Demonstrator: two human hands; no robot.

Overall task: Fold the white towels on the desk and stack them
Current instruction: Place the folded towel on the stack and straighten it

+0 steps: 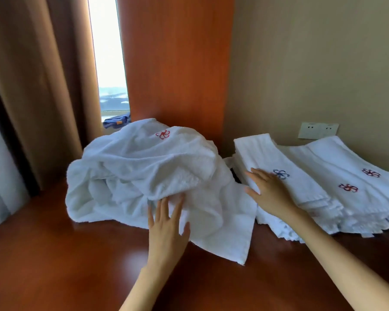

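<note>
A crumpled heap of white towels [144, 171] with a red embroidered flower lies on the reddish wooden desk [65, 254], left of centre. To the right sits a stack of folded white towels [337, 176] with blue and red flower marks, fanned out. My left hand [167, 225] lies flat with straight fingers on the front of the crumpled heap. My right hand [270, 191] rests with spread fingers on the left edge of the folded stack, beside the blue flower.
A wooden panel [175, 63] and a beige wall with a white socket plate [318, 130] stand behind the desk. Brown curtains [43, 86] hang at the left beside a window. A blue cloth item [117, 122] lies on the sill.
</note>
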